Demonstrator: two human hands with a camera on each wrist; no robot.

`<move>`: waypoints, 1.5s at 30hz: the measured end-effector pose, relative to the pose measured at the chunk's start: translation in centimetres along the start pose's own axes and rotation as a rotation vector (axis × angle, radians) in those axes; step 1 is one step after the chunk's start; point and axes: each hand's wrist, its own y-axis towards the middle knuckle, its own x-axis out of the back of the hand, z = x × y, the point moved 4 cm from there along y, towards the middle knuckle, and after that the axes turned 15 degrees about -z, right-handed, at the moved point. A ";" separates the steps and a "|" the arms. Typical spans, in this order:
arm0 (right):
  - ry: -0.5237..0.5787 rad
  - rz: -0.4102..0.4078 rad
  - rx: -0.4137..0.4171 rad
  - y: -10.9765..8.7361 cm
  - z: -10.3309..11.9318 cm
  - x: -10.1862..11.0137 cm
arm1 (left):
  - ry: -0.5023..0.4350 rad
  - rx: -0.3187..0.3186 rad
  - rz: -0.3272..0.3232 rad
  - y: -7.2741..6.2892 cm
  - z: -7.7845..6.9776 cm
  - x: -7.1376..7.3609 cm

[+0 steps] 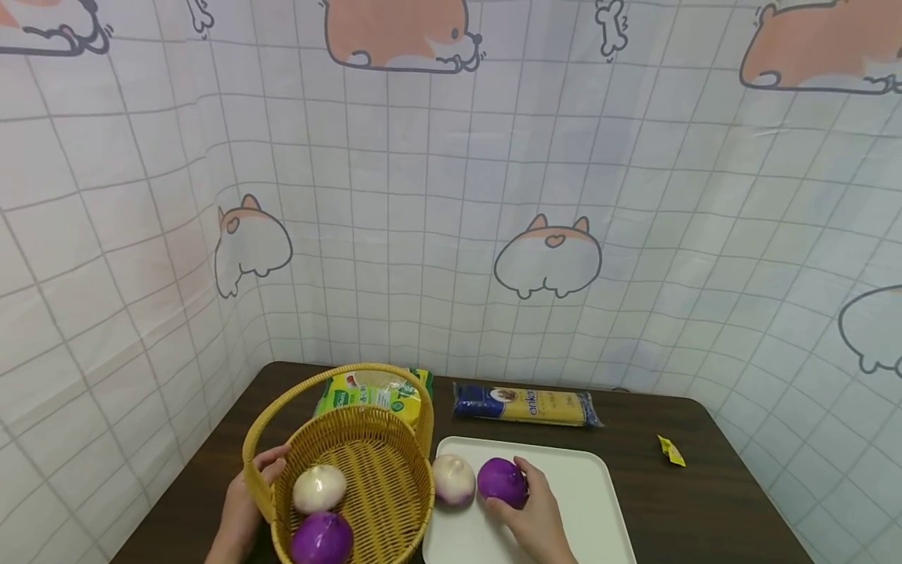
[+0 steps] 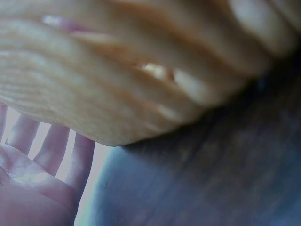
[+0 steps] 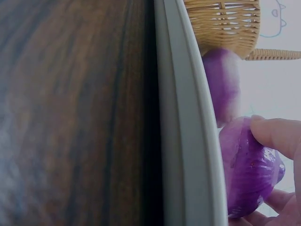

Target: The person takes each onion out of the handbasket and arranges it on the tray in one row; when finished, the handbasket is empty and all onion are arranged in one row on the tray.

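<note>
My right hand (image 1: 537,513) pinches a glossy purple onion (image 1: 499,479) between thumb and fingers, over the white tray (image 1: 588,501). Just left of it on the tray sits a white-and-purple turnip-like bulb (image 1: 453,479), near the basket's side. The right wrist view shows the thumb on one side of the onion (image 3: 249,169) and fingertips on the other. My left hand (image 1: 247,505) rests against the left outside of a yellow woven basket (image 1: 387,486) with a tall handle. In the left wrist view its fingers (image 2: 54,146) look extended along the wickerwork. A white onion (image 1: 319,489) and a purple onion (image 1: 322,539) lie inside the basket.
Behind the basket lies a green-and-yellow packet (image 1: 405,403). A blue-and-yellow pasta pack (image 1: 524,404) is at the back of the dark wooden table (image 1: 676,509). A small yellow wrapper (image 1: 671,450) lies at the right. A patterned curtain (image 1: 437,235) hangs behind.
</note>
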 end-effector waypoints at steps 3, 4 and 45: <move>0.002 0.008 0.000 0.0 0.1 0.0 | 0.015 -0.006 -0.001 0.0 0.0 0.0; 0.005 0.009 0.000 0.0 0.1 0.0 | 0.019 -0.005 -0.003 0.0 0.0 0.0; -0.043 -0.061 0.079 0.3 3.0 2.3 | 0.052 -0.078 -0.085 -0.1 -0.3 0.2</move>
